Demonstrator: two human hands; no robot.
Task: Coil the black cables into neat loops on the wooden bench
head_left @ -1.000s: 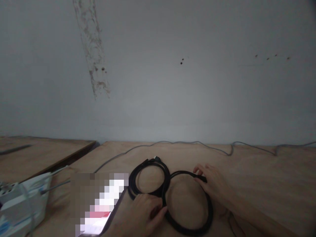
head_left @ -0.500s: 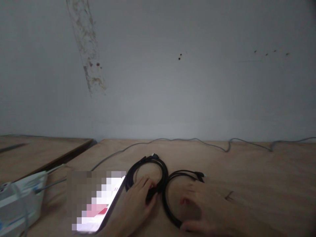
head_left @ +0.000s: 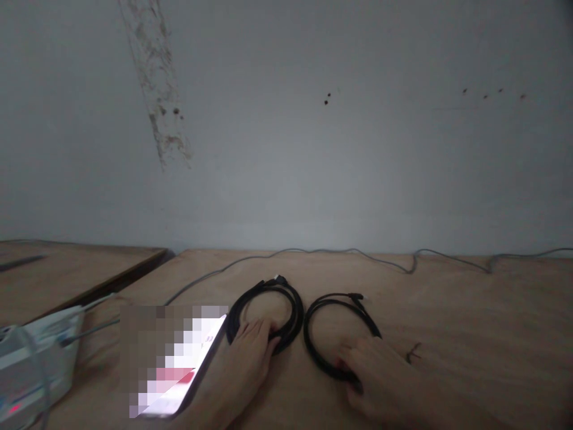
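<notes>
Two coiled black cables lie side by side on the wooden table. My left hand (head_left: 250,352) is closed over the near side of the left coiled cable (head_left: 299,307), whose plug end (head_left: 280,279) shows at the far side. The near right part of the right coiled cable (head_left: 308,340) is in my right hand (head_left: 371,361), fingers curled round it. Its connector (head_left: 356,297) points rightward at the far edge of the loop. Both palms face down, and most of the fingertips are hidden.
A lit phone-like screen (head_left: 172,400), partly blurred out, lies left of my left wrist. White power strips (head_left: 45,358) sit at the far left. A thin grey cord (head_left: 250,258) runs along the wall, and a short dark twist tie (head_left: 414,352) lies right of my right hand.
My right hand has closed on the right coil, which now lies farther from me and apart from the left one. My left thumb has drawn nearer to its fingers.
</notes>
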